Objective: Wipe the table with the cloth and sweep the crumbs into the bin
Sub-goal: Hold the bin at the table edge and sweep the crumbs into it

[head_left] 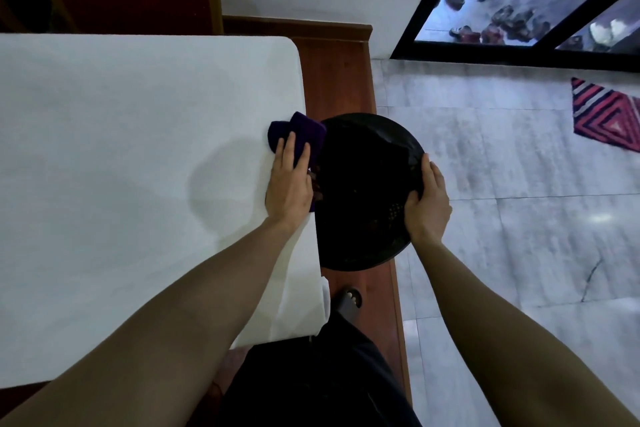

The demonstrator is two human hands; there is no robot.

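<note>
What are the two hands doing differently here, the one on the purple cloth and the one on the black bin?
The left hand lies flat with straight fingers, pressing the purple cloth onto the white table; the right hand curls round the black bin rim, gripping it. The left hand rests over the table's edge; the right hand is out over the floor side. Both are bare.

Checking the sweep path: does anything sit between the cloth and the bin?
Nothing visible does. The purple cloth under the left hand lies at the table edge, right beside the black bin, whose rim the right hand grips.
</note>
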